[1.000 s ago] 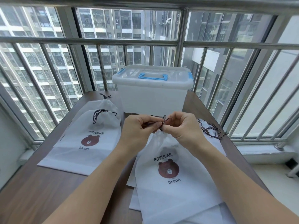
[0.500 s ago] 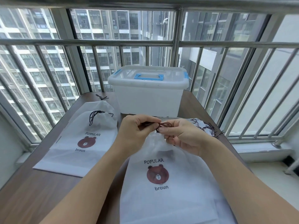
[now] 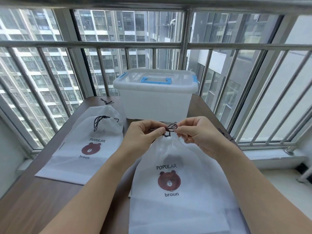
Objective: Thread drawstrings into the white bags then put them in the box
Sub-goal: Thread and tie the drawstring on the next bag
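1. The left hand (image 3: 143, 134) and right hand (image 3: 200, 134) each pinch the dark drawstring (image 3: 170, 129) at the gathered mouth of the near white bag (image 3: 177, 191), both grips narrow on the cord, probably to tie a knot that keeps the neck cinched.
2. The bag lies on the worktop (image 3: 33, 200), its neck lifted between the hands so the cord hangs free of the surface.
3. Two tied bags (image 3: 87, 149) lie stacked at left, seemingly finished and awaiting boxing.
4. The box (image 3: 155, 98) sits far centre, lid on, within reach for later.
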`<state>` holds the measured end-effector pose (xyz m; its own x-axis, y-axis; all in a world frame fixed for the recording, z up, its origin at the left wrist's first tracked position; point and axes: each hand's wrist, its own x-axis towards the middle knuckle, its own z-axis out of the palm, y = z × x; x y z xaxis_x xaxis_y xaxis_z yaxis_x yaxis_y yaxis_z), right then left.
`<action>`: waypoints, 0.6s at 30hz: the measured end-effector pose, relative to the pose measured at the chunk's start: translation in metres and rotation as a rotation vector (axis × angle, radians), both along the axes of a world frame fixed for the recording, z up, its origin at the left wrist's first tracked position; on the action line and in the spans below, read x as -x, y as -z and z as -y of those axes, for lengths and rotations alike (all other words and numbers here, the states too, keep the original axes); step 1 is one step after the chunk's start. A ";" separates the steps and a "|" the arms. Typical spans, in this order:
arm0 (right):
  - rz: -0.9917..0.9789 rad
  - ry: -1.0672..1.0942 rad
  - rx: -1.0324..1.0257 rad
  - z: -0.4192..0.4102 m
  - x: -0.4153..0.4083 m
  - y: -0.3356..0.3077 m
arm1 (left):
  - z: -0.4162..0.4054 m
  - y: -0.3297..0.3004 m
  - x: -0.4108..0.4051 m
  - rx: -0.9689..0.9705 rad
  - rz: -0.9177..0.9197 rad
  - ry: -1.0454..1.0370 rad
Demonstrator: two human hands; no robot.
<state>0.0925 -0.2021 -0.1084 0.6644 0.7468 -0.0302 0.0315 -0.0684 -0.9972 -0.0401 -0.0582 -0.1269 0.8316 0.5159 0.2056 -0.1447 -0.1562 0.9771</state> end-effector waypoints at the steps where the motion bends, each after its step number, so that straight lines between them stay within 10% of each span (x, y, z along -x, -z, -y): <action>1: 0.011 -0.007 0.031 0.000 0.000 0.001 | 0.001 0.000 0.000 0.020 -0.009 0.009; 18: -0.036 -0.030 0.007 0.000 0.000 0.003 | 0.000 0.003 0.000 -0.102 0.024 -0.017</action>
